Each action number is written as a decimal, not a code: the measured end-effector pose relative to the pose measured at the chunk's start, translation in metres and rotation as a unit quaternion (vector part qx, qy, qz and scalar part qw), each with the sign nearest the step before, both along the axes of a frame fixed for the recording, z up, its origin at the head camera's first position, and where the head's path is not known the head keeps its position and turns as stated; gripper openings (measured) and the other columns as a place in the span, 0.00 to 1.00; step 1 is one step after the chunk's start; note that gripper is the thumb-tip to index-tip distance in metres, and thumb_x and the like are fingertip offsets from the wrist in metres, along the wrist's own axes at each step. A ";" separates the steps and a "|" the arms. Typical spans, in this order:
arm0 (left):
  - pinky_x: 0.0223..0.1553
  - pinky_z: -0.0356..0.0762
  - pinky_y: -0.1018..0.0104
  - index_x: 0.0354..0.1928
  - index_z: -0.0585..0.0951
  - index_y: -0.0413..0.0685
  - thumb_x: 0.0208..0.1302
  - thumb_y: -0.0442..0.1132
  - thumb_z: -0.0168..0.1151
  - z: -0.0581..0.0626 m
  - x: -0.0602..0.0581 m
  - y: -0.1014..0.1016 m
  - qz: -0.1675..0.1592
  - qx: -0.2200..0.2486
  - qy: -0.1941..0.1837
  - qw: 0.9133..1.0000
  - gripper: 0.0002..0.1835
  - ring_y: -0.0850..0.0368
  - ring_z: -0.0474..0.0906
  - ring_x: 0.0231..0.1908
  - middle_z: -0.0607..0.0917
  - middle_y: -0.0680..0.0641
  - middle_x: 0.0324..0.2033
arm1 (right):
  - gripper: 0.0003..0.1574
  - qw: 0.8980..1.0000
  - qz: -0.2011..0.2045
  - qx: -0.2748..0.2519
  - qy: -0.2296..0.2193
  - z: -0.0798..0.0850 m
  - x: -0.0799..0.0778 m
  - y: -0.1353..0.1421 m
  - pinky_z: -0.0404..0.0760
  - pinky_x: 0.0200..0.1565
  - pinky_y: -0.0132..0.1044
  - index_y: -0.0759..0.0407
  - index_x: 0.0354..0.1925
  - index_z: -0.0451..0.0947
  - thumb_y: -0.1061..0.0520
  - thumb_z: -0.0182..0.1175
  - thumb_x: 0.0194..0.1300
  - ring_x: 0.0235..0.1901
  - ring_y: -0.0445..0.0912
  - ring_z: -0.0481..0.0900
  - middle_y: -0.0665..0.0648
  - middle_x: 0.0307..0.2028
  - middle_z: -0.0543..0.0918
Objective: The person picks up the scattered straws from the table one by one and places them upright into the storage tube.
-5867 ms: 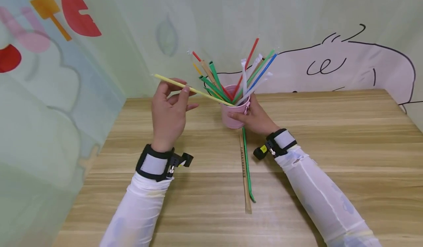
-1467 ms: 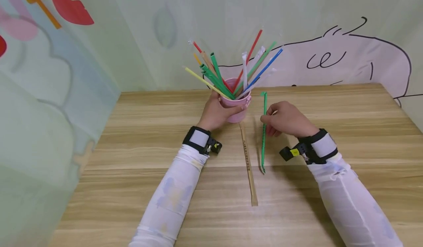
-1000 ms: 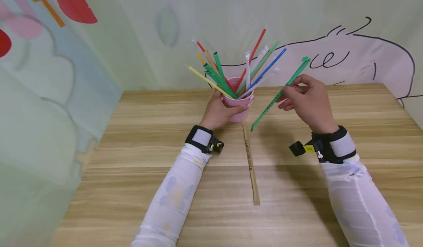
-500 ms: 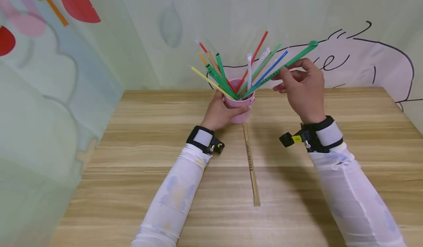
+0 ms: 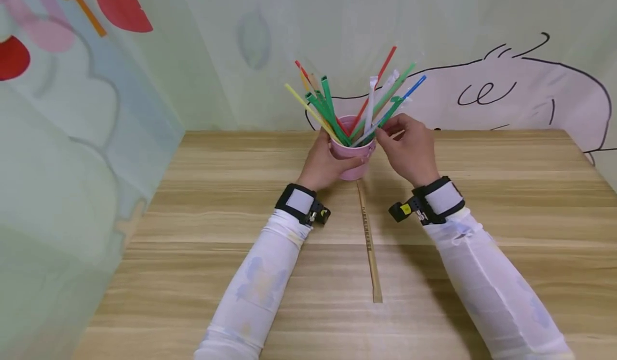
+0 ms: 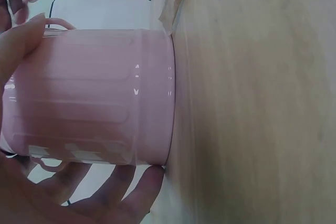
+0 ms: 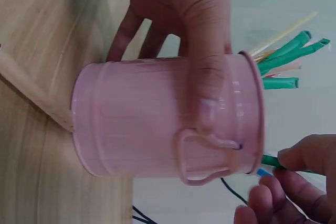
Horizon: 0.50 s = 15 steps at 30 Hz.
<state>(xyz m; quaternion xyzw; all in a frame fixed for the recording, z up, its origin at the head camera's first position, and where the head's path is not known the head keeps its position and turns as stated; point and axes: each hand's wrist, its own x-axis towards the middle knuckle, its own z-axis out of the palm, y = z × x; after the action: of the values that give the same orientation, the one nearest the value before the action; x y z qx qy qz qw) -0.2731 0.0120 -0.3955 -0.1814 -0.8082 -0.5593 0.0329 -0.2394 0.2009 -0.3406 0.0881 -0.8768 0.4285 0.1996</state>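
Note:
A small pink bucket (image 5: 355, 171) stands upright on the table, full of straws in red, yellow, green, white and blue. My left hand (image 5: 322, 163) grips its side, the thumb across the front and the fingers behind, as the right wrist view also shows. My right hand (image 5: 408, 144) is at the bucket's right rim, thumb and fingers pinching a green wrapped straw (image 7: 271, 161). That straw's lower end is down inside the bucket, and its top leans right beside the blue straw (image 5: 415, 87). In the left wrist view the bucket wall (image 6: 84, 93) fills the palm.
One brown paper-wrapped straw (image 5: 370, 247) lies on the wooden table (image 5: 202, 274), its far end close to the bucket's base. A printed cloth backdrop (image 5: 207, 54) rises behind the table and along the left side.
The left hand has put the yellow straw in the bucket and taken over gripping it from the right. The right hand has lifted the green straw off the table and lowered it into the bucket.

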 end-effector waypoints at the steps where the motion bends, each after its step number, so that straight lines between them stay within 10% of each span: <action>1: 0.61 0.68 0.56 0.70 0.56 0.52 0.48 0.49 0.77 0.000 0.000 0.000 0.000 0.000 -0.001 1.000 0.50 0.62 0.66 0.57 0.71 0.48 0.61 | 0.15 1.000 -0.002 0.007 -0.003 -0.002 -0.001 -0.001 0.76 0.24 0.35 0.63 0.40 0.79 0.51 0.60 0.66 0.28 0.44 0.76 0.58 0.32 0.82; 15: 0.61 0.69 0.55 0.69 0.57 0.52 0.48 0.50 0.77 0.000 0.002 0.002 0.002 0.008 -0.012 1.000 0.50 0.61 0.67 0.56 0.70 0.49 0.60 | 0.31 0.991 0.005 -0.129 -0.042 -0.008 0.002 0.006 0.74 0.25 0.29 0.62 0.48 0.63 0.45 0.67 0.60 0.32 0.48 0.73 0.54 0.37 0.72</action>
<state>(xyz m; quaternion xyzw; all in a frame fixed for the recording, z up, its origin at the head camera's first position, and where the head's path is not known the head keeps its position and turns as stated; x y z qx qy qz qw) -0.2707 0.0141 -0.3951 -0.1730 -0.8045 -0.5675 0.0261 -0.2374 0.2069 -0.3481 0.0479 -0.8212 0.5425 0.1701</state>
